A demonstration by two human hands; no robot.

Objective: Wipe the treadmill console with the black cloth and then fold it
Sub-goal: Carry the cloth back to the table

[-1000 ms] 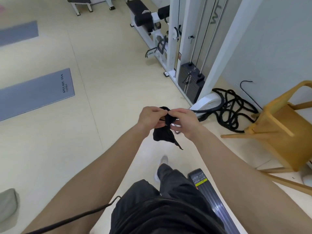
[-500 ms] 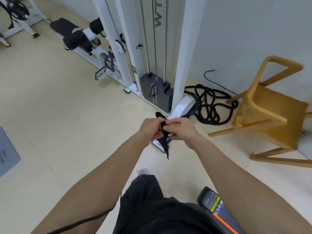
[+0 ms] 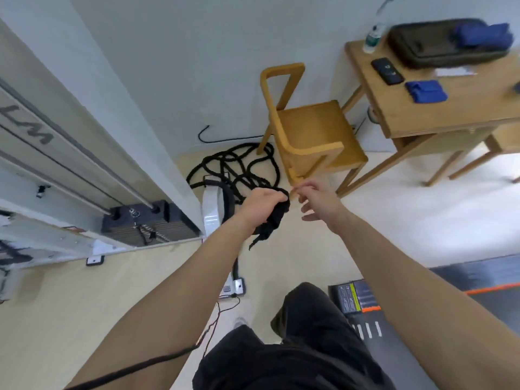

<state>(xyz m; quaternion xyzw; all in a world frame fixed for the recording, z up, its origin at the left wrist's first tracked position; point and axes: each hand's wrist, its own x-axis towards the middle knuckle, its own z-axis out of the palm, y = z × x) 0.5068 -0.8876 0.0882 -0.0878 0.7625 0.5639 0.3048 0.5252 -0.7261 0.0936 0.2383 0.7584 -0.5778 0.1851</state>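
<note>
The person's left hand (image 3: pixel 260 205) is closed around the crumpled black cloth (image 3: pixel 274 218), gripping it at chest height so that a loose tail hangs down free of the floor. The right hand (image 3: pixel 315 199) is just beside it, empty, fingers loosely spread and curled. I'd guess it is poised to catch a corner and shake the cloth out for folding.

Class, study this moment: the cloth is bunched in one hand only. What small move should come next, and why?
Probably bring the right hand back to pinch a loose edge of the black cloth. The left hand grips it crumpled, with a tail dangling, while the right hand is open and apart from it, so folding needs a second grip.
</note>
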